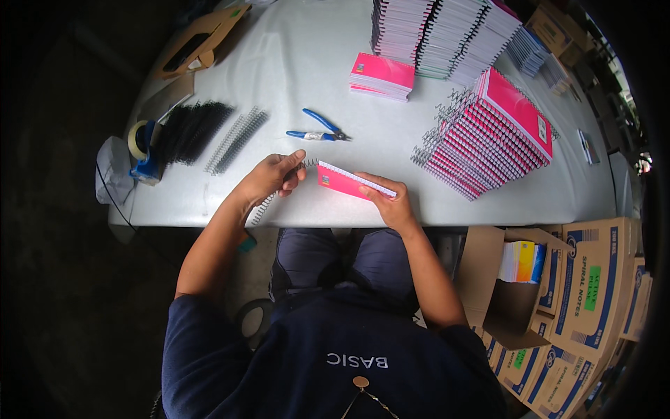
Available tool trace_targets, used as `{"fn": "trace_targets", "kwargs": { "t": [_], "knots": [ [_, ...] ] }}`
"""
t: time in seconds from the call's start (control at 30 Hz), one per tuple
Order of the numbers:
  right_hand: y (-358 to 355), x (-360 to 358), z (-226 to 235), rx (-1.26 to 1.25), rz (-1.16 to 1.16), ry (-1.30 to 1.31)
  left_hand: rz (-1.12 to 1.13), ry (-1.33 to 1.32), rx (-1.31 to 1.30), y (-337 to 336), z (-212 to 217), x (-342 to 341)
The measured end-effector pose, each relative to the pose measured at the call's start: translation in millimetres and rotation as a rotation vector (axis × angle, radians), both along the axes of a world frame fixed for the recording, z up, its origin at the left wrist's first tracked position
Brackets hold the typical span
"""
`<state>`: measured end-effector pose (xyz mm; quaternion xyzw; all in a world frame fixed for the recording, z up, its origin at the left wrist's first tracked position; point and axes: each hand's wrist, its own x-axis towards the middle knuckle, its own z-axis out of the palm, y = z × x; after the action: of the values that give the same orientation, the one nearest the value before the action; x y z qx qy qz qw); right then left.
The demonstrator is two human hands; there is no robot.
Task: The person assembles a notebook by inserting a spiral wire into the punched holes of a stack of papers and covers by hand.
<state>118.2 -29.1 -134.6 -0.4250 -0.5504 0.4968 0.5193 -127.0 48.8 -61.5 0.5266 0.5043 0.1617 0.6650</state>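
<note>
My right hand [392, 204] grips a pink notebook [347, 181] by its near edge, holding it tilted just above the white table [293, 63]. My left hand [273, 174] holds a metal spiral coil [266, 202] whose upper end meets the notebook's punched left edge; the rest of the coil trails down toward the table's front edge. Blue-handled pliers [317, 131] lie on the table just beyond both hands.
A leaning pile of bound pink notebooks [492, 136] sits at the right. Taller stacks [440, 31] and a small pink stack [382, 75] stand at the back. Loose coils [236, 140], a black bundle [190, 129] and a tape dispenser [143, 150] lie left. Cardboard boxes [579, 293] stand lower right.
</note>
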Motion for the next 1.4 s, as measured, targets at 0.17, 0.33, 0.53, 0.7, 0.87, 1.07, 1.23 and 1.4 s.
{"fn": "trace_targets", "kwargs": {
  "t": [0.17,0.33,0.53,0.7,0.87,1.07,1.23,1.4],
  "knots": [
    [0.4,1.2,1.0,0.022,0.036,-0.008,-0.167,-0.098,0.689,10.5,-13.1,-1.9],
    [-2.6,-0.8,7.3,0.052,0.051,-0.066,-0.545,0.54,1.093,1.4,28.3,10.5],
    [-17.2,-14.6,1.4,0.264,-0.075,-0.212,-0.179,0.86,1.681,-20.4,-4.0,24.4],
    [-33.3,-26.8,-4.6,0.37,-0.156,-0.217,-0.627,0.761,1.577,-90.1,-79.5,-4.8],
    [-32.1,-41.7,-5.4,0.578,-0.114,-0.36,0.193,0.589,1.529,-26.6,-63.1,-5.3],
    [-31.9,-41.5,-9.5,0.548,-0.107,-0.356,-0.17,0.56,2.048,-62.4,-71.8,-9.0],
    [-39.8,-48.2,-7.4,0.483,-0.11,-0.314,-0.148,0.451,1.506,-70.0,-101.8,8.6],
    [-43.1,-42.3,-11.9,0.536,-0.11,-0.386,0.003,0.379,2.023,-60.3,-62.8,15.2]
  ]
}}
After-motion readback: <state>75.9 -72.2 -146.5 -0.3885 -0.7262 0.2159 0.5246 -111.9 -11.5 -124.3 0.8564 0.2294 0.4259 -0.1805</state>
